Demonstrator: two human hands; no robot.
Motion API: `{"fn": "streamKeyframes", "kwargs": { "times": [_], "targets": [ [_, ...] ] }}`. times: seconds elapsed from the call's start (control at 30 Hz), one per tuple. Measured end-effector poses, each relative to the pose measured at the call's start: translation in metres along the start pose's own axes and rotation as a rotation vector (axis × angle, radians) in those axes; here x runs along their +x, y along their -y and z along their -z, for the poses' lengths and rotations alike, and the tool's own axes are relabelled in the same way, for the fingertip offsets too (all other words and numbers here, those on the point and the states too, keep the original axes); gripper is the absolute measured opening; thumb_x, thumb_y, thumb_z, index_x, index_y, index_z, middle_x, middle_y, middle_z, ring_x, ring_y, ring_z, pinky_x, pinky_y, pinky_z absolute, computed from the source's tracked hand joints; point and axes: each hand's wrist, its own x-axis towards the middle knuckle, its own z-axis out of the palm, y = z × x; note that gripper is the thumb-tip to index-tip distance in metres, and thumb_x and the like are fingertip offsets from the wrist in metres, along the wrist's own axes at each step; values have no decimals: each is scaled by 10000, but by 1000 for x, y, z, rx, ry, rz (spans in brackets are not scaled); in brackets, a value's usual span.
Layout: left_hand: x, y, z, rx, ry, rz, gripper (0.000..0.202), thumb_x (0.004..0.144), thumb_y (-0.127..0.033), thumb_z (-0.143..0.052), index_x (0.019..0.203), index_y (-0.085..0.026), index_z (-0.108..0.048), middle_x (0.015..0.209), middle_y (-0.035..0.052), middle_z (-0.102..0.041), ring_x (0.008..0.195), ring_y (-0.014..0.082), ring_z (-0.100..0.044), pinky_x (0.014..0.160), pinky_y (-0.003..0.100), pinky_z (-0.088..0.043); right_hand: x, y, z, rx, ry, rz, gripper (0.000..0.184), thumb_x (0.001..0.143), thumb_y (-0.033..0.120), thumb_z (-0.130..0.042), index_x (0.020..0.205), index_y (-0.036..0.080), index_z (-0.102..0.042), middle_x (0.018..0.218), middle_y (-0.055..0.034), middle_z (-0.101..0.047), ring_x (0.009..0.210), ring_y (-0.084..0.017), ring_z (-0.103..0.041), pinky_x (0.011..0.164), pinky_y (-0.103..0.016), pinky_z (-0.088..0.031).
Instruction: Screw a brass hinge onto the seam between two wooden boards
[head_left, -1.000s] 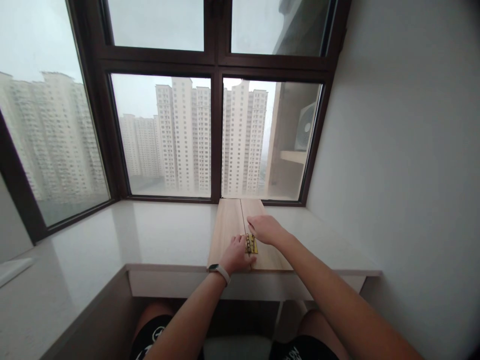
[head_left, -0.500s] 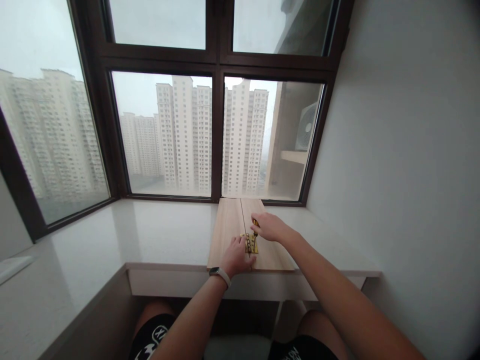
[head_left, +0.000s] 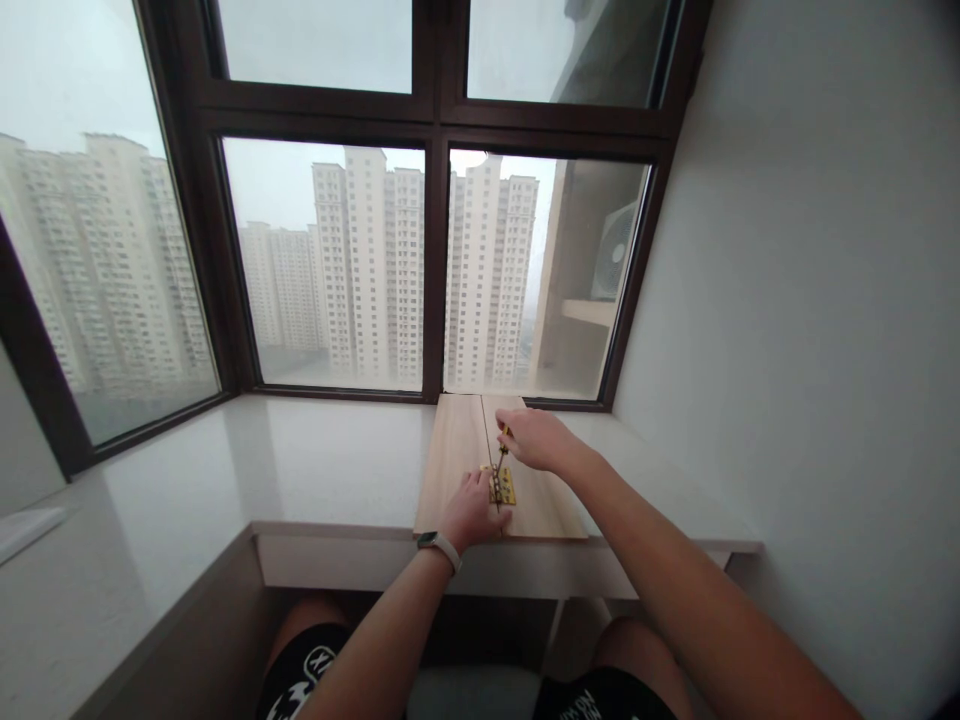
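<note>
A brass-coloured hinge (head_left: 508, 487) lies across the seam between two pale wooden boards (head_left: 456, 440), near their front end. My left hand (head_left: 474, 508) rests on the boards, its fingertips and thumb bracketing the hinge and holding it down; part of the hinge's left leaf is hidden under the fingers. Closed around the yellow handle of a screwdriver (head_left: 505, 437) is my right hand (head_left: 541, 438), above and behind the hinge. The screwdriver's shaft slants down with its tip at the hinge's upper part, close to the knuckle. Whether the tip sits in a screw is too small to tell.
The boards lie on a white windowsill (head_left: 337, 455), reaching from the window frame (head_left: 330, 392) to the sill's front edge. A white wall (head_left: 787, 300) stands at the right. My legs are below the sill, with a grey seat (head_left: 474, 692) between them.
My right hand has moved slightly up and left, and the screwdriver's tip has shifted from the hinge's right leaf toward the upper middle of the hinge. My left hand has stayed in place.
</note>
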Motion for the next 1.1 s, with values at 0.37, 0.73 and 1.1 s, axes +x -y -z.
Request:
{"fn": "streamKeyframes", "kwargs": {
  "times": [0.37,0.73,1.1],
  "targets": [
    [-1,-3,4,-62,-15,24,740,773,-464,-666,1414,-174,-435,1343,142,-538,1288,316,-448,1127,395,-316,-72,-63,-115,888,-264,-566,313,829,499,-516,679,238,-432,607,-3,-616,517,-140,-536,520,-238,-359],
    [-1,2,-2,-64,-37,1,757,780,-465,-678,1422,-156,-422,1342,142,-532,1287,296,-449,1131,390,-323,-132,-24,-191,581,-350,-627,412,847,501,-481,577,238,-317,537,26,-415,547,-139,-417,541,-264,-287],
    [3,6,4,-250,-182,79,468,864,-354,-617,1291,-188,-520,1254,121,-587,1198,247,-551,1067,372,-415,-130,-4,-174,444,-303,-642,148,922,352,-452,924,261,-569,824,-42,-719,761,-222,-673,662,-281,-416]
  ]
}}
